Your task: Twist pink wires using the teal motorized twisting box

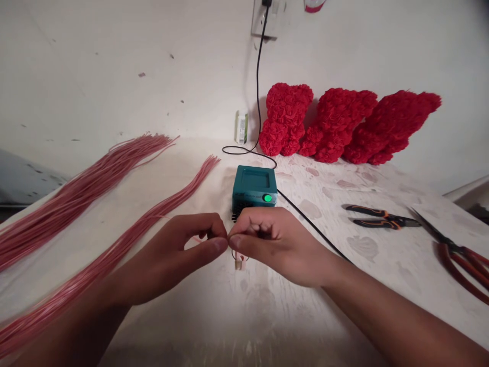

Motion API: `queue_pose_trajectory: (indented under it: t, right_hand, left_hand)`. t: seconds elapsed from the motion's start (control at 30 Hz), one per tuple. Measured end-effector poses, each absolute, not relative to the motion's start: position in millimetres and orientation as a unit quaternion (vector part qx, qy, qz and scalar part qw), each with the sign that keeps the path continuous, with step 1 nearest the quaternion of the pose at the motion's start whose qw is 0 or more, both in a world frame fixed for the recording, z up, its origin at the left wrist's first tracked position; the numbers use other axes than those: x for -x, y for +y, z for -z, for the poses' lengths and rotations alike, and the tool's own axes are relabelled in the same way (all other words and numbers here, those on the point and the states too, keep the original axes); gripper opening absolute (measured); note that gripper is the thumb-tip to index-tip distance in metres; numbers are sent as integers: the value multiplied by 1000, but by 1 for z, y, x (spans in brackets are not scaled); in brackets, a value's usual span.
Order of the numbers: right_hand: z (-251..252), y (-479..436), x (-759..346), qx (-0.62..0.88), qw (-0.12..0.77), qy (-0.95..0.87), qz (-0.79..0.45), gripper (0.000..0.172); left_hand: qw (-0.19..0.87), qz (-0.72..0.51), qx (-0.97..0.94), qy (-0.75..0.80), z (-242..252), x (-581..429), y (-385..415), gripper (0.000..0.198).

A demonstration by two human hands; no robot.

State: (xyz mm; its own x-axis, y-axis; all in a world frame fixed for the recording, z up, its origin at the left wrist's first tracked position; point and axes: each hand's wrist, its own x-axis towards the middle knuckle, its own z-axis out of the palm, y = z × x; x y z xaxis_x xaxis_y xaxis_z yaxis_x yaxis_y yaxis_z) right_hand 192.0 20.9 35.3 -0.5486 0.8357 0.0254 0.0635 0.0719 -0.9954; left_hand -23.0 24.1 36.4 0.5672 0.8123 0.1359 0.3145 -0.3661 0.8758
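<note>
My left hand (187, 247) and my right hand (273, 242) meet at the fingertips in the middle of the view, each closed in a pinch. A thin pink strand shows near my left fingers; what lies between the fingertips is too small to make out. Right behind my hands sits a teal box (254, 179) with a lit green button (268, 198) and black bristles at its front left. A small pale piece (240, 263) with a thin wire ring is just below the fingertips, partly hidden by my right hand.
Two bundles of pink strands (95, 178) (175, 193) lie at left. Red rose-covered figures (286, 117) stand along the wall beside a small white bottle (242, 126). Black-and-orange pliers (382, 218) and red-handled scissors (458, 255) lie at right. A black cable (311, 221) crosses the table.
</note>
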Motion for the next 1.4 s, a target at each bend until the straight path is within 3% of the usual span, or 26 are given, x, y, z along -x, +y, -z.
queue_pose_trajectory:
  t: [0.3, 0.83, 0.97, 1.2, 1.4]
  right_hand:
    - [-37, 25, -199, 332, 287, -678, -589, 20]
    - [-34, 30, -206, 314, 299, -700, -567, 13]
    - [-35, 38, -215, 356, 286, -757, -468, 12]
    - [-25, 42, -218, 333, 103, -899, -265, 58]
    - [-11, 43, -210, 323, 89, -933, -129, 42]
  left_hand:
    - [481, -260, -764, 341, -35, 25, 26, 22]
    - [458, -237, -757, 400, -41, 22, 25, 18]
    - [408, -286, -756, 423, -36, 24, 28, 21]
    - [290, -386, -725, 492, -24, 24, 35, 24]
    - [226, -397, -748, 481, -13, 20, 39, 22]
